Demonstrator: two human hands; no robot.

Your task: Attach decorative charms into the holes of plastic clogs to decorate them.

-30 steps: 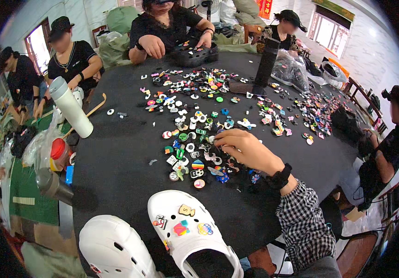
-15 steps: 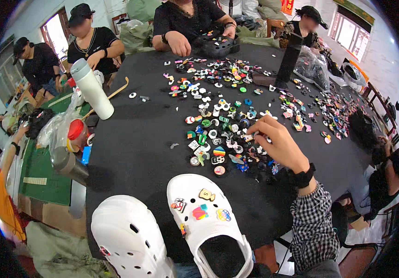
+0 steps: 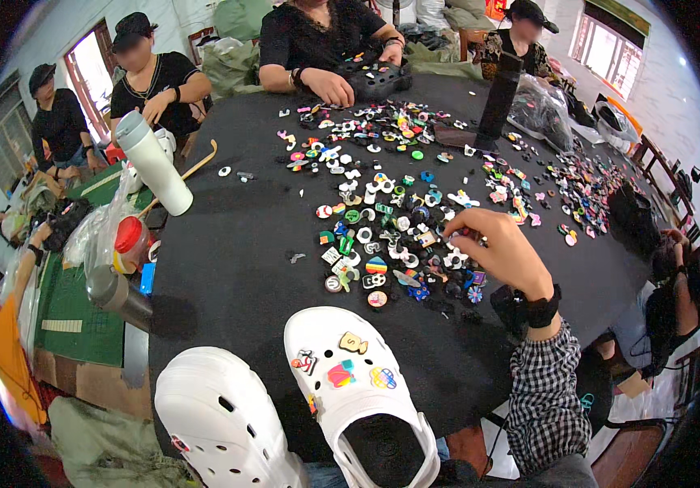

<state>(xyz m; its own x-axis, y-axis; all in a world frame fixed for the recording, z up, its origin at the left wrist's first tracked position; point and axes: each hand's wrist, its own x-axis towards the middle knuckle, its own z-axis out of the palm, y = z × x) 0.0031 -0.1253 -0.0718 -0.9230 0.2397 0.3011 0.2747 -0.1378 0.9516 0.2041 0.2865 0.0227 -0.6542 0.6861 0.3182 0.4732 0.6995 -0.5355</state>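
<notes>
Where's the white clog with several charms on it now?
In the head view, the white clog sits low near centre, just right of the other white clog and below the loose charms.

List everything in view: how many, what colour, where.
Clogs: two, white, near edge
Charms: too many to count, multicoloured, tabletop
Table: one, black, centre
Tumbler: one, white, table's left
Dark clog: at least one, black, far edge
Upright block: one, black, table's far right
Plastic bags: several, clear, left and right
Jar: one, red-topped, left
Bottle: one, grey, left
Mat: one, green, left
Other people: at least five, mostly in black, around
Right hand: one, bare, by the charms
Sleeve: one, black and white, right
</notes>
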